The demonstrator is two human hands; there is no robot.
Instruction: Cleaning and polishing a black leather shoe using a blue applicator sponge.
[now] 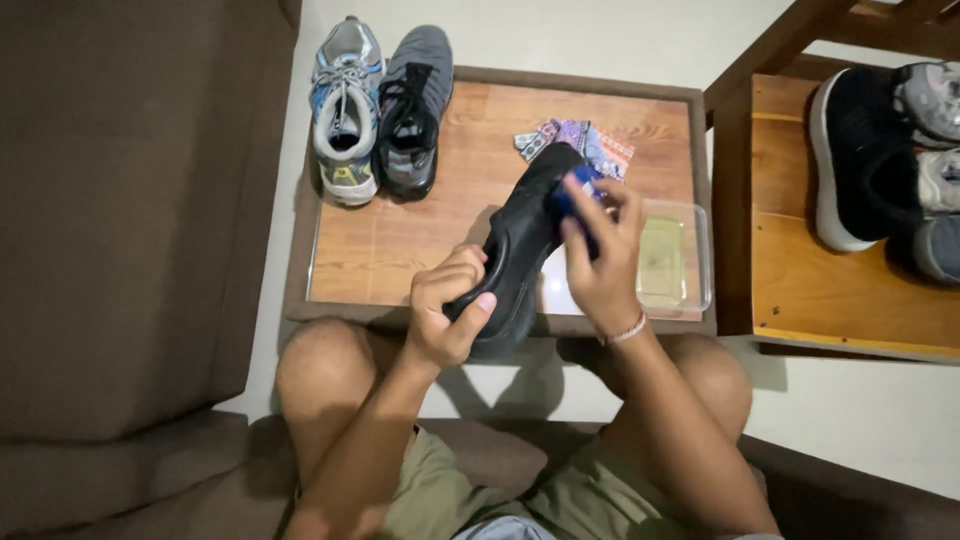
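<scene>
A small flat packet [577, 140] with blue, purple and orange patterns lies on the wooden table [400, 240], just past the fingers holding the shoe. No signs or screens show.

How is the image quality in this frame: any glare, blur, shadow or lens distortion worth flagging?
Head view: dim, warm indoor light; the black shoe loses surface detail. The right hand and the blue thing it holds are slightly motion-blurred; the left hand is sharper. Soft shadows fall beneath the hands onto the wooden table, with a pale glare patch near its front edge. Wide-angle bending shows at the edges.
</scene>
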